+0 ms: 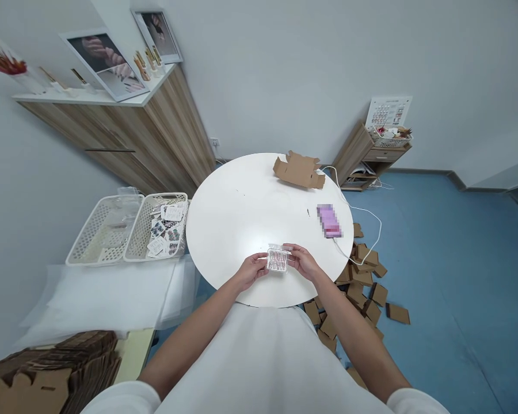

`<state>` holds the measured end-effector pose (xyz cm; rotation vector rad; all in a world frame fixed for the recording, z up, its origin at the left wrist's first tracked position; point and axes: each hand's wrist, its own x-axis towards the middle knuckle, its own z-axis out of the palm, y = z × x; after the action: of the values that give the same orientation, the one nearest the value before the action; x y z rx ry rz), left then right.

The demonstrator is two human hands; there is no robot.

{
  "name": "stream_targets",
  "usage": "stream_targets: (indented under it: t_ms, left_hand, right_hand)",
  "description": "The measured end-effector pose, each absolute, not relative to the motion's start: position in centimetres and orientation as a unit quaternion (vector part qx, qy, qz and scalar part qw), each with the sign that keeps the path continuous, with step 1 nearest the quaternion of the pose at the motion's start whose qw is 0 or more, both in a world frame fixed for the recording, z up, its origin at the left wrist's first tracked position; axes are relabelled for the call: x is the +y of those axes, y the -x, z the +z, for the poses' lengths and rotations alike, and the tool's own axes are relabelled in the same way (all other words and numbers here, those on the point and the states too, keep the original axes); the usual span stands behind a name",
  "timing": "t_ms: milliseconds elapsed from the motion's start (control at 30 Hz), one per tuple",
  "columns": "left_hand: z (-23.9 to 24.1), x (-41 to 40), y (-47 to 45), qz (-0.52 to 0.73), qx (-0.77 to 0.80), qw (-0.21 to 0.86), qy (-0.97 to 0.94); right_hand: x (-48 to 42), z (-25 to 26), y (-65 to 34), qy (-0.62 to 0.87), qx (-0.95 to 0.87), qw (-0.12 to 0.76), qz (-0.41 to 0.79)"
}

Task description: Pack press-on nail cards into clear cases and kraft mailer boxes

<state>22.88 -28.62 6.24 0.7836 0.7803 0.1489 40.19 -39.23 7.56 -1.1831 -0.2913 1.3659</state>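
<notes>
Between my two hands is a small clear plastic case of press-on nails [277, 260], held over the near part of the round white table [224, 213]. Rows of nails show through its plastic. My left hand [251, 270] grips its left edge with thumb and fingers. On the opposite side my right hand [303, 260] has its fingers closed at the case's upper right edge, where a clear flap, perhaps the lid, sticks up. An unfolded brown cardboard box [300, 170] lies at the table's far side. To the right rests a blurred purple phone-like object [329, 221] with a white cable.
Left of the table, one white basket [132, 253] holds nail cards [164, 230] and another holds clear plastic cases [123, 213]. Flattened cardboard [73, 368] is stacked at lower left. Several small brown boxes [362, 276] lie on the blue floor at right.
</notes>
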Motion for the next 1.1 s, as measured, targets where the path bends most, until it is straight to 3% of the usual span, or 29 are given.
stream_targets:
  t_ms: [233, 500, 800, 1100]
  left_hand:
    - [6.4, -29.6, -23.2, 0.096, 0.383, 0.851, -0.346]
    - [6.6, -30.4, -24.1, 0.102, 0.397, 0.84, -0.356]
    - [6.6, -31.6, -24.1, 0.061, 0.416, 0.767, -0.485]
    - [4.9, -31.4, -23.8, 0.1, 0.425, 0.72, -0.54]
  right_hand:
    - [-41.1, 7.5, -38.6, 0.494, -0.081, 0.646, 0.576]
    - [-42.8, 6.4, -37.0, 0.609, -0.06, 0.611, 0.502]
    - [-43.0, 6.1, -37.8, 0.631, -0.067, 0.615, 0.468]
    - [-41.4, 5.4, -37.2, 0.669, -0.103, 0.574, 0.461]
